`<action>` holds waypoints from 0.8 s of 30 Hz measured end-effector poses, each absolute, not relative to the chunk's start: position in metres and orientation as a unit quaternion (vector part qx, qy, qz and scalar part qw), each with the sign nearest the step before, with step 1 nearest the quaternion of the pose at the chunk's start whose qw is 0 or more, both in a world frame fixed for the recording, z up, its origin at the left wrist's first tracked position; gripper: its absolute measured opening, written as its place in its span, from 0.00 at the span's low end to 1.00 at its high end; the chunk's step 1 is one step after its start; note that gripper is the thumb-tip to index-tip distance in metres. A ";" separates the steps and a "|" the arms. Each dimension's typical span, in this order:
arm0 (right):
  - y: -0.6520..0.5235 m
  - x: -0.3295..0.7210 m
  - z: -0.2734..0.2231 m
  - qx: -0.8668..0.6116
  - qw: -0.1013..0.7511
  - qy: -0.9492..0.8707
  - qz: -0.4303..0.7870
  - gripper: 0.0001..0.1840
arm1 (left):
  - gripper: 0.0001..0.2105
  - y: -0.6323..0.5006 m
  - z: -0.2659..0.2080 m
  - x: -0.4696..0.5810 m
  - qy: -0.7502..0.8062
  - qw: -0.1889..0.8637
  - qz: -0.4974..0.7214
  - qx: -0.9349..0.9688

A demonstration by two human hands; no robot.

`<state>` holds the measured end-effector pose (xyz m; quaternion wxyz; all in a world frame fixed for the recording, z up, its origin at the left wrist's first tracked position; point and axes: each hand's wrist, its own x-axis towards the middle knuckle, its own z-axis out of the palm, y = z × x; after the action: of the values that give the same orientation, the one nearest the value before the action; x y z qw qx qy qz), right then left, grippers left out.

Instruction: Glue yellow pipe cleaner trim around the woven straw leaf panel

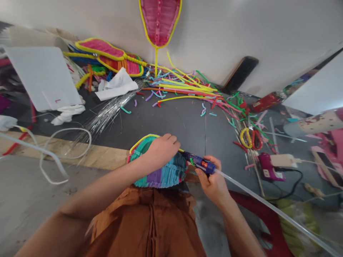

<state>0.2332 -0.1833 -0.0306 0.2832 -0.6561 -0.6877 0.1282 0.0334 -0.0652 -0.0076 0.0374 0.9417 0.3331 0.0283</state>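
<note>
A rounded craft piece (171, 175) of teal, blue and purple pipe cleaners lies at the table's near edge, against the brown clothing. Along its far edge runs a yellow pipe cleaner (143, 137). My left hand (164, 148) lies over that edge, fingers curled and closed on the piece; the fingertips are partly hidden. In my right hand (211, 182) is a dark blue hot glue gun (197, 161), its nozzle pointing left at the piece's edge near my left fingers. A long clear glue stick (268, 204) runs from the gun's back toward the lower right.
Loose pipe cleaners (187, 87) and wires (107, 110) lie across the back. A pink, yellow-edged piece (160, 25) stands against the wall. At right are scissors (250, 138), a purple power adapter (269, 167) and a red can (268, 101). A white cable (44, 153) loops at left.
</note>
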 end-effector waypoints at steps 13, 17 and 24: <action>-0.193 0.249 -0.019 -0.660 0.292 -0.682 0.118 0.19 | 0.05 -0.065 -0.002 0.030 0.318 0.057 -0.002 0.946; -0.179 0.281 -0.011 -0.692 0.299 -0.657 0.011 0.22 | 0.08 -0.065 -0.001 0.026 0.310 0.074 0.007 0.948; -0.140 0.352 -0.023 -0.734 0.096 -0.668 -0.074 0.28 | 0.08 -0.065 -0.002 0.027 0.329 0.092 0.005 0.940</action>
<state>0.3518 -0.1398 -0.0226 0.0957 -0.7342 -0.6680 -0.0743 0.0266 -0.0652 -0.0019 0.0915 0.9400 0.3286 0.0048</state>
